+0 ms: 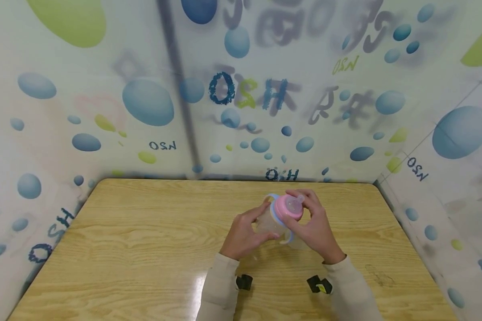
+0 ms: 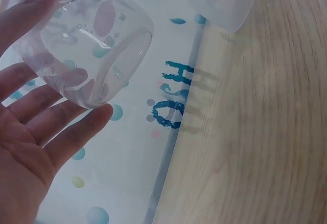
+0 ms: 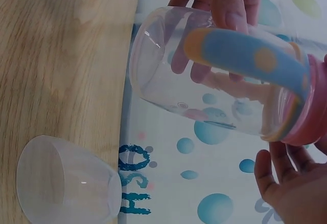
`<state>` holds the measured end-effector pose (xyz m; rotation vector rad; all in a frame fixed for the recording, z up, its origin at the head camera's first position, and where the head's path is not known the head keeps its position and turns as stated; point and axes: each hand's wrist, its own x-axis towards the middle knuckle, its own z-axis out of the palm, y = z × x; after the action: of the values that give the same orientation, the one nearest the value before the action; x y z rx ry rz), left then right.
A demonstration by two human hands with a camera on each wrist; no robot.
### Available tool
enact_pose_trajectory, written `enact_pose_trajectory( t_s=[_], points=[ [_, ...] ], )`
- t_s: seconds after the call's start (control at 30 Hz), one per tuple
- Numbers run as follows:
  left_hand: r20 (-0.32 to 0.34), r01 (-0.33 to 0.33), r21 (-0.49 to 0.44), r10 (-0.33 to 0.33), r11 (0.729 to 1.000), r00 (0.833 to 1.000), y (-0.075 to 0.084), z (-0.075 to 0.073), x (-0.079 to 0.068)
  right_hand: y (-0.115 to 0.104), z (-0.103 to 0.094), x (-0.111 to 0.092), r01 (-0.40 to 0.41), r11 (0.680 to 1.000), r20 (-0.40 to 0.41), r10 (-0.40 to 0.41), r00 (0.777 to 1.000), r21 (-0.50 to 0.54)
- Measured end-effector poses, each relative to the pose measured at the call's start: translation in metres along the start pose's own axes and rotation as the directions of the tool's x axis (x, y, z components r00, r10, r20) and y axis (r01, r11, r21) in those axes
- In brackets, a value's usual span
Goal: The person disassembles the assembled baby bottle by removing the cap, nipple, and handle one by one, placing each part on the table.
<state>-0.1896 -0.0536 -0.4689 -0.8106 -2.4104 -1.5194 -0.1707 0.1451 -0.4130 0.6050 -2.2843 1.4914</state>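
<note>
A clear baby bottle (image 1: 268, 221) is held tilted above the table, its teat end up and to the right. It has a pink collar ring (image 1: 282, 207), a see-through teat (image 1: 294, 204) and a blue handle (image 3: 245, 55) with orange spots. My left hand (image 1: 246, 232) grips the clear body between thumb and fingers; its fingers (image 2: 76, 127) spread under the base in the left wrist view. My right hand (image 1: 316, 225) holds the pink ring, thumb in front and fingers behind. A translucent cap (image 3: 66, 183) lies on the table near the bottle.
The wood-grain table (image 1: 144, 240) runs up to a wall sheet (image 1: 144, 58) printed with blue and green ovals and letters. Side walls (image 1: 437, 200) carry the same print. A small black device (image 1: 244, 281) sits at the left wrist, another (image 1: 319, 284) at the right.
</note>
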Motion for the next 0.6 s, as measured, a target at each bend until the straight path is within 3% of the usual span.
enact_pose_trajectory(
  t_s=[0.3,0.6],
  points=[
    [0.019,-0.006,-0.018,0.006,1.0,1.0,0.0004,-0.001,0.0,0.0081,-0.0057,0.002,0.034,0.993,0.074,-0.042,0.996,0.112],
    [0.031,-0.011,-0.018,0.012,1.0,0.999,-0.0006,-0.0012,-0.0001,0.0093,-0.0095,0.0037,0.053,0.985,0.115,-0.073,0.991,0.161]
  ],
)
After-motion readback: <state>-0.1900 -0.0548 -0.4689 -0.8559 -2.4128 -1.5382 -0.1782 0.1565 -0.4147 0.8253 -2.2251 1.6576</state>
